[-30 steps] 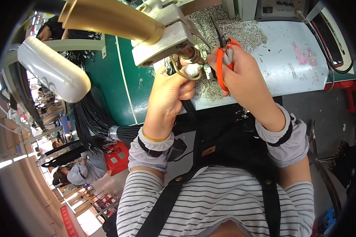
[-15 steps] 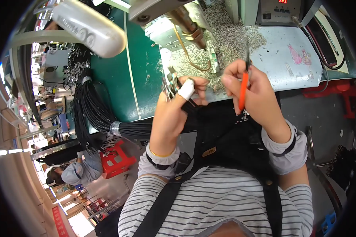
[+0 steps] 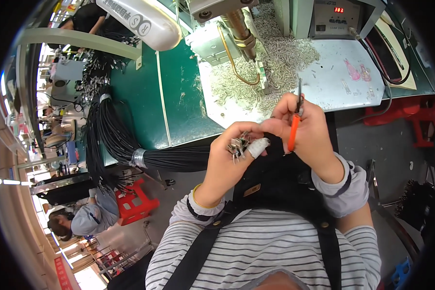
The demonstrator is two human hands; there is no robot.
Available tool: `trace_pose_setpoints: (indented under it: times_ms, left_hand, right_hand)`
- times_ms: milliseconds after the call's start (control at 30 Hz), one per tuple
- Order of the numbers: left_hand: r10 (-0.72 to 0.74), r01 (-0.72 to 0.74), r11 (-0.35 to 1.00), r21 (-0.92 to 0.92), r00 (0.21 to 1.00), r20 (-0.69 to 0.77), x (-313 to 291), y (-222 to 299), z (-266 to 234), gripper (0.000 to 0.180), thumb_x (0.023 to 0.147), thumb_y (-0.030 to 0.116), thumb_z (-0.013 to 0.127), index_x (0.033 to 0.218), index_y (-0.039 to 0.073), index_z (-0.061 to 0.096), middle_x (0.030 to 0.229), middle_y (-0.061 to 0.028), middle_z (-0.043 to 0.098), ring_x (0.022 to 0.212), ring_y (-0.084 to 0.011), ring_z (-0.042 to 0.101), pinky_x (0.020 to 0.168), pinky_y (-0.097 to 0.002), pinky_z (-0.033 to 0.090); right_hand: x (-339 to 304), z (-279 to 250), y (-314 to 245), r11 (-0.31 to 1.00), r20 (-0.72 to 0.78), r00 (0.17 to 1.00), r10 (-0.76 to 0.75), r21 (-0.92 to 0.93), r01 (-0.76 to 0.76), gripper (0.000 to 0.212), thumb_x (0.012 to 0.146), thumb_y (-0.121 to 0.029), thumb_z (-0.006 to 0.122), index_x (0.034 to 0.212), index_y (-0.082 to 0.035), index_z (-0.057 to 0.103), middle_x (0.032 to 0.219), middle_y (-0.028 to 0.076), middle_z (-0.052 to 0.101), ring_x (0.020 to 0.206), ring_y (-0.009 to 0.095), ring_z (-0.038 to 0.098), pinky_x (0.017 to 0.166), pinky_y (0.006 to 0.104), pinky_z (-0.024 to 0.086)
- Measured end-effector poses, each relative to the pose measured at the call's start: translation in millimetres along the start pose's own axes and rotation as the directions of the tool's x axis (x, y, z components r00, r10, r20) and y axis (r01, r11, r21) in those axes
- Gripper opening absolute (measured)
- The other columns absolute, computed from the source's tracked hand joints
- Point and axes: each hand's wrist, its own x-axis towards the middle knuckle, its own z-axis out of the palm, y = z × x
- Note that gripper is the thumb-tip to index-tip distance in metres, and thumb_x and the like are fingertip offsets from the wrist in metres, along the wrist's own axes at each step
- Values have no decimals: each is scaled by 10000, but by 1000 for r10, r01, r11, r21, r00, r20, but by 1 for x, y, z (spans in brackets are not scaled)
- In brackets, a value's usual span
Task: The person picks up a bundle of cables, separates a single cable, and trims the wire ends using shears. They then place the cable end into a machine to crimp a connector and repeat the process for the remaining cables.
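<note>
Several small metal connector ends (image 3: 238,146) lie in the curled fingers of my left hand (image 3: 221,162); a white wrap covers its thumb. My right hand (image 3: 316,137) is closed around an orange-handled tool (image 3: 293,134) with a dark, narrow tip pointing away from me. Whether it is scissors or pliers I cannot tell. The fingertips of both hands meet, or nearly so, in front of the black apron (image 3: 275,186). Anything small pinched between them is hidden.
Small metal pieces (image 3: 290,50) cover much of the worktop beneath a machine head (image 3: 241,36). A control box (image 3: 336,21) with a red display stands at the back right. Tied black cables (image 3: 171,159) hang over the left edge. Red stools (image 3: 135,203) and a seated person (image 3: 99,212) are at left.
My left hand has moved right and nearer to me, turning so its fingers meet my right hand's. My right hand has lowered slightly, still with the orange-handled tool. The view has shifted a little.
</note>
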Motion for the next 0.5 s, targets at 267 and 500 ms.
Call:
trace_pose_setpoints:
  times_ms: [267,500]
  left_hand:
    - [21,-25,999,-33,994,-105,1,0,0,216,770,-47,549,973,-24,480,813,-78,563,622,-113,543,556,-216,450]
    - [-25,-9,970,-245,991,-133,8,0,4,226,747,-76,542,957,5,533,795,-24,559,702,-90,531,583,-208,436]
  right_hand:
    - [-5,5,24,955,-227,940,-255,-214,208,93,780,-65,599,792,0,533,607,11,513,420,47,449,388,170,326]
    - [-7,8,24,994,-164,981,-101,-50,94,99,809,-74,565,768,-3,508,589,36,509,372,62,433,334,183,317]
